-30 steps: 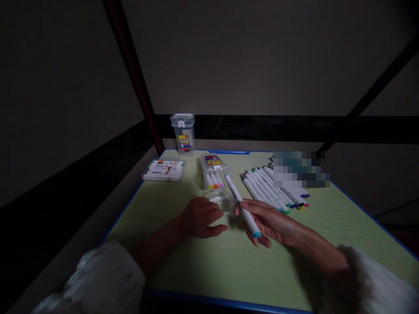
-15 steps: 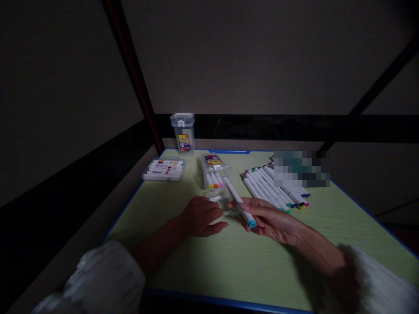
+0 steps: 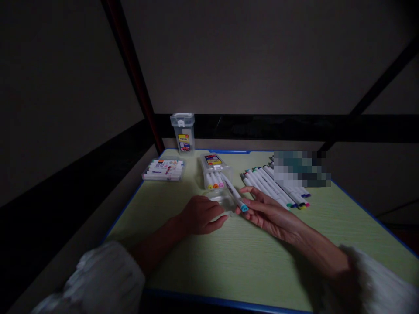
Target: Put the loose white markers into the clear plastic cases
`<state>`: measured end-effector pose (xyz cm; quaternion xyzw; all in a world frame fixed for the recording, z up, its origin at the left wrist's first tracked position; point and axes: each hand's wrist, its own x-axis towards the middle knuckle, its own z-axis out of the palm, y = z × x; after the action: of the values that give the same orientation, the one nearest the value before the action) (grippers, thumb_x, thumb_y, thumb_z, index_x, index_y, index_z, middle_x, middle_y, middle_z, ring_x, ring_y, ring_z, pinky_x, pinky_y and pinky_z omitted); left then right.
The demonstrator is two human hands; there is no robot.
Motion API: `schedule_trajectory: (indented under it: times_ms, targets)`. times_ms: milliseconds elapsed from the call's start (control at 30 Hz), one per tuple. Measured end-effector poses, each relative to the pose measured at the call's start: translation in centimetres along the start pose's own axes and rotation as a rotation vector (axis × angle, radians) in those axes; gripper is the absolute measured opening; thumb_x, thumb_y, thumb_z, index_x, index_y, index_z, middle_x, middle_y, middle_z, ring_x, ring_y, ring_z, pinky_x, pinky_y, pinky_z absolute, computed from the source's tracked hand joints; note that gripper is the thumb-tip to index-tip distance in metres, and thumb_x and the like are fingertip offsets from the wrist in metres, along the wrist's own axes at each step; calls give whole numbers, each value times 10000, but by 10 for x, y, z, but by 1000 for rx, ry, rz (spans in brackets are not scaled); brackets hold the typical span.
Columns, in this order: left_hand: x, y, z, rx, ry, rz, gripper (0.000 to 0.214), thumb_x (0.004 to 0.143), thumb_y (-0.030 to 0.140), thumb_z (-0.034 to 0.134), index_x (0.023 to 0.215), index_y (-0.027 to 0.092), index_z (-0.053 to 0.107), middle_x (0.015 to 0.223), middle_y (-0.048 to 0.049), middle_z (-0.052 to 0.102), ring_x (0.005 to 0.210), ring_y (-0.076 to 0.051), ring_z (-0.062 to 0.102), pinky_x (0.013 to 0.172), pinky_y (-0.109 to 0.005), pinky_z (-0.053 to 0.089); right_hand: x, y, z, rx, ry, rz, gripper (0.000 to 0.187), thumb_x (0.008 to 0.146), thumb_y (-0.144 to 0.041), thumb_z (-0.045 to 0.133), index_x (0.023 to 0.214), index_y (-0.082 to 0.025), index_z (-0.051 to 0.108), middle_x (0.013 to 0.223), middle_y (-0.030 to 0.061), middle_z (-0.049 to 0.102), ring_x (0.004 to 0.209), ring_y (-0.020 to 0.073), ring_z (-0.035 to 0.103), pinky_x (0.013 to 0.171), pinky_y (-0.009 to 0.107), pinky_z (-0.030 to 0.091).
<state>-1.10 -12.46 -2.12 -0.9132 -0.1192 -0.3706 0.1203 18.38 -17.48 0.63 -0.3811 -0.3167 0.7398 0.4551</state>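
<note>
While the desk (image 3: 183,272) spreads beneath, the left grip (image 3: 201,216) curls loosely, pinching nothing visible; the right grip (image 3: 271,218), before the clear case (image 3: 214,161), holds the marker (image 3: 233,194) near its blue cap (image 3: 244,208), tip at the opening: best kept parallel with the boxed markers (image 3: 214,179)!

A clear plastic container (image 3: 189,131) stood upright near the far left corner of the table (image 3: 196,270), its lid (image 3: 182,118) on, with a white latch (image 3: 181,124) and a yellow label (image 3: 184,143) in front. Nearer, by the left edge, a flat transparent case (image 3: 164,169) of white pens lay on the pale green top, which had a blue rim (image 3: 229,299). Behind rose a dim grey wall (image 3: 248,61), crossed by a black band (image 3: 278,127); a dark red post (image 3: 129,65) slanted at left, a black bar (image 3: 386,78) at right. Coarse pixels masked the table's far right area.
</note>
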Motion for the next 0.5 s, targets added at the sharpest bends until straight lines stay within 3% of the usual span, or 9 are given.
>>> schedule_trajectory:
  times_ms: [233, 500]
  targets:
    - [0, -3, 1, 51, -79, -5, 197, 790, 286, 484, 639, 172, 541, 548, 26, 509, 475, -82, 435, 459, -227, 296, 1, -2, 0, -125, -47, -28, 364, 699, -246, 665, 1021, -192, 505, 732, -7, 652, 510, 28, 578, 493, 97, 478]
    - [0, -5, 2, -18, -175, -7, 169, 777, 284, 509, 679, 159, 565, 628, 1, 503, 550, -96, 448, 502, -229, 326, 9, 0, -3, -271, -50, -166, 396, 647, -197, 702, 1019, -202, 566, 663, -48, 605, 477, 19, 520, 424, 108, 394]
